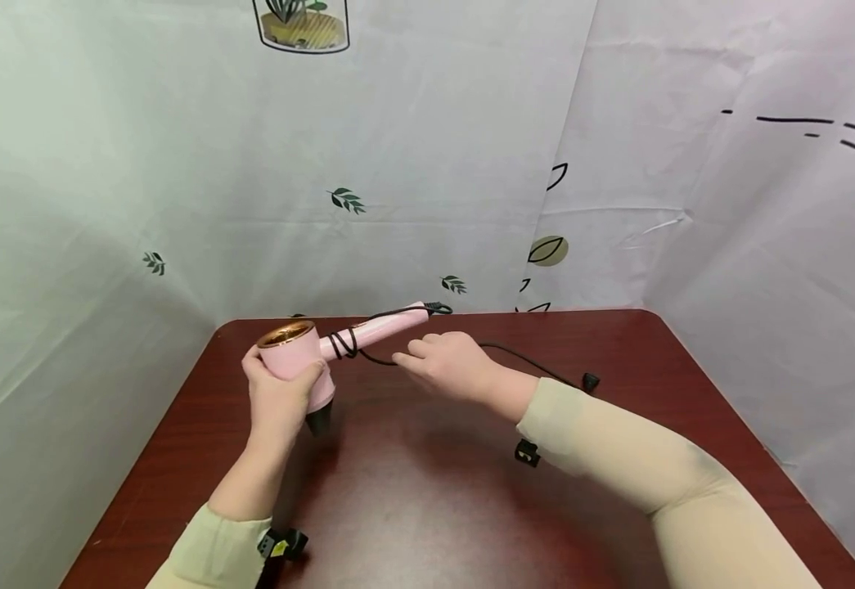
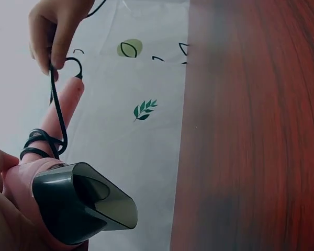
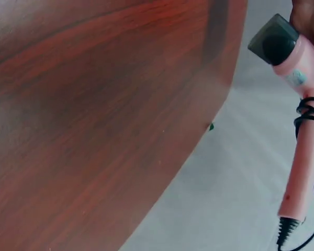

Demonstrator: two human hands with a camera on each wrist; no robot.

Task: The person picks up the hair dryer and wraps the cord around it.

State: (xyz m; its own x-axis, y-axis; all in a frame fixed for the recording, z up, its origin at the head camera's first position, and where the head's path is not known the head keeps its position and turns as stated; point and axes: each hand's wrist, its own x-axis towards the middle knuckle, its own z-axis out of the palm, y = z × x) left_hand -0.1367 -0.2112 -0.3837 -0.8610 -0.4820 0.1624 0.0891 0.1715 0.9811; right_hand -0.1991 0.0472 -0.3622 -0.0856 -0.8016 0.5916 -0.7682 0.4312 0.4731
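Observation:
My left hand [image 1: 274, 405] grips the barrel of a pink hair dryer [image 1: 375, 329] above the left part of the table. Its gold-rimmed rear end faces up, and a dark translucent nozzle [image 2: 68, 201] points down. The handle extends to the right, with several turns of black cord [image 2: 42, 137] around it near the barrel. My right hand [image 1: 451, 365] is just right of the handle. In the left wrist view its fingers pinch the cord. Beyond that hand the cord's loose end runs right to a black plug [image 1: 591, 381].
The dark red wooden table [image 1: 412, 491] lies below both hands. Pale sheeting [image 1: 434, 147] with printed leaves and jars stands behind it and along both sides. Small black devices are worn at the left wrist [image 1: 283, 544] and right wrist [image 1: 526, 452].

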